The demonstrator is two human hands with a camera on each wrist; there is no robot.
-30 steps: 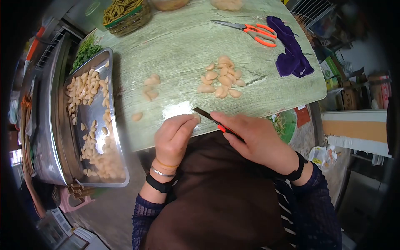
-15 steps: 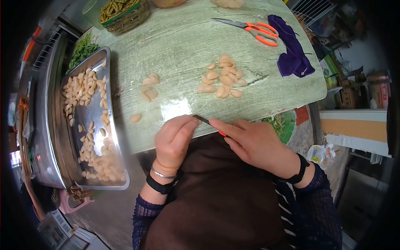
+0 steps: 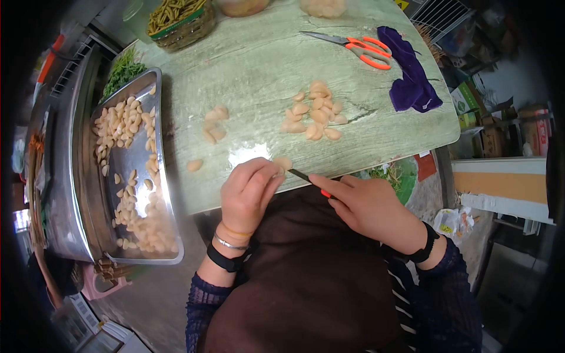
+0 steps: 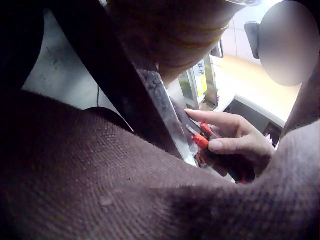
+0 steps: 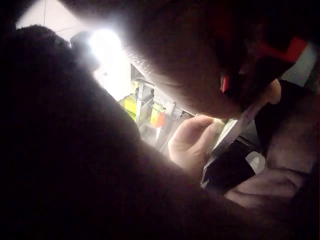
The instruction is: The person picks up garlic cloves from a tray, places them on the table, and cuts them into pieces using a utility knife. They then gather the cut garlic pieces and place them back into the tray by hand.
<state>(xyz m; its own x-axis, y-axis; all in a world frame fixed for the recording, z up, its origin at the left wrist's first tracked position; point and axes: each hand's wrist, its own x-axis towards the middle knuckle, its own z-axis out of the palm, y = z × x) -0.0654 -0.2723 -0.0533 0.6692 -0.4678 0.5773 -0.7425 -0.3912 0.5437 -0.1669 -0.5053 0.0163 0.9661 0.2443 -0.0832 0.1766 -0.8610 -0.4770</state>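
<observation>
Near the table's front edge, my left hand [image 3: 250, 194] pinches a pale clove-like piece [image 3: 283, 163] between thumb and fingers. My right hand [image 3: 374, 209] grips a small knife [image 3: 299, 174] with a red and black handle, its forefinger laid along the dark blade. The blade's tip lies just right of the piece; whether they touch I cannot tell. In the left wrist view, the right hand [image 4: 237, 137] shows around the red handle [image 4: 200, 140]. The right wrist view is dark, with the left hand's fingers [image 5: 192, 140] beside the blade.
A pile of pale pieces [image 3: 318, 115] lies mid-table, with a smaller group [image 3: 215, 125] to its left. A metal tray [image 3: 172, 226] of similar pieces stands at left. Orange-handled scissors [image 3: 368, 50], a purple cloth [image 3: 414, 82] and a basket [image 3: 187, 32] are farther back.
The right hand and knife have drawn slightly right, away from the left fingers. The left fingers have shifted, and more of the pale piece shows beyond them.
</observation>
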